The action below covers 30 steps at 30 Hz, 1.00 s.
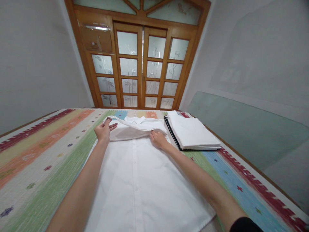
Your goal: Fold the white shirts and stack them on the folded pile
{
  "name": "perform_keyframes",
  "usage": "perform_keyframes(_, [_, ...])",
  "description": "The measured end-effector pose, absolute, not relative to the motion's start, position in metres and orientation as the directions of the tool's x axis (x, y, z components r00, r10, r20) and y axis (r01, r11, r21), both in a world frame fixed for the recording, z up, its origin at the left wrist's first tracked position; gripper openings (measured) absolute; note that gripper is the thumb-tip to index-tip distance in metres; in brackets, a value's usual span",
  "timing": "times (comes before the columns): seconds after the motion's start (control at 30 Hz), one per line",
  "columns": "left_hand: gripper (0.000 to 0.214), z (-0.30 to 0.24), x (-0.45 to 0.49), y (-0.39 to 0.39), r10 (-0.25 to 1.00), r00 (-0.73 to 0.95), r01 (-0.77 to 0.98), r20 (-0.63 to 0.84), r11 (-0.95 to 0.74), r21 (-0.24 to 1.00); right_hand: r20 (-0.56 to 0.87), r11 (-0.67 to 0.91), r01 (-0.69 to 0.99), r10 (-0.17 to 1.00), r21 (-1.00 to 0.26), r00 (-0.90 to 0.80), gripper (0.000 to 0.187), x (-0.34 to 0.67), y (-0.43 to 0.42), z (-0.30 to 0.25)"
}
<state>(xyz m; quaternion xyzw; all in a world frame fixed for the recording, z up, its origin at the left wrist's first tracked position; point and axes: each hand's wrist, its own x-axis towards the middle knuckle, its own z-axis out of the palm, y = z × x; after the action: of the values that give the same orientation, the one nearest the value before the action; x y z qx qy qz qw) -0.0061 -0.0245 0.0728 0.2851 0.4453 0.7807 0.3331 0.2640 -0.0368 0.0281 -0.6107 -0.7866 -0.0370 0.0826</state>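
Your white button-front cloth shirt (145, 174) lies at 6 o'clock; prob. light, soft, creases easily. L grip (103, 130) pinches its raised fold (130, 129) approx. 11 o'clock, R grip (158, 139) closed on it approx. 1; best held near ends.

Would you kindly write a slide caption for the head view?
Left hand and right hand hold a white shirt on a striped cover, beside a stack of folded fabric.
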Motion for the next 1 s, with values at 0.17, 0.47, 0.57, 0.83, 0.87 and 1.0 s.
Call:
perform_keyframes(0.17, [0.014,0.074,-0.006,-0.025,0.772,-0.621,-0.274,0.137,-0.378,0.884,0.165,0.118,0.992,0.98,-0.038,-0.11,0.041,0.278,-0.031,0.03])
perform_keyframes(0.47, [0.016,0.058,-0.013,-0.021,0.783,-0.61,-0.259,0.123,-0.344,0.903,0.006,0.11,0.993,0.994,-0.035,-0.11,0.038,0.302,-0.023,0.028])
perform_keyframes(0.57, [0.015,0.049,-0.017,-0.019,0.788,-0.606,-0.248,0.107,-0.315,0.916,-0.028,0.154,0.987,0.987,-0.035,-0.155,0.041,0.307,-0.024,0.031])
perform_keyframes(0.83, [0.02,0.023,-0.035,-0.017,0.804,-0.591,-0.226,0.066,-0.243,0.943,-0.07,0.146,0.988,0.986,-0.041,-0.149,0.052,0.304,-0.029,0.03])
perform_keyframes(0.87, [0.025,0.02,-0.039,-0.017,0.793,-0.606,-0.181,0.061,-0.212,0.96,-0.065,0.134,0.99,0.988,-0.042,-0.137,0.053,0.303,-0.03,0.029])
perform_keyframes(1.0, [0.032,0.012,-0.049,-0.016,0.73,-0.665,0.2,0.159,-0.031,0.979,-0.036,0.075,0.996,0.996,-0.041,-0.077,0.056,0.297,-0.032,0.023])
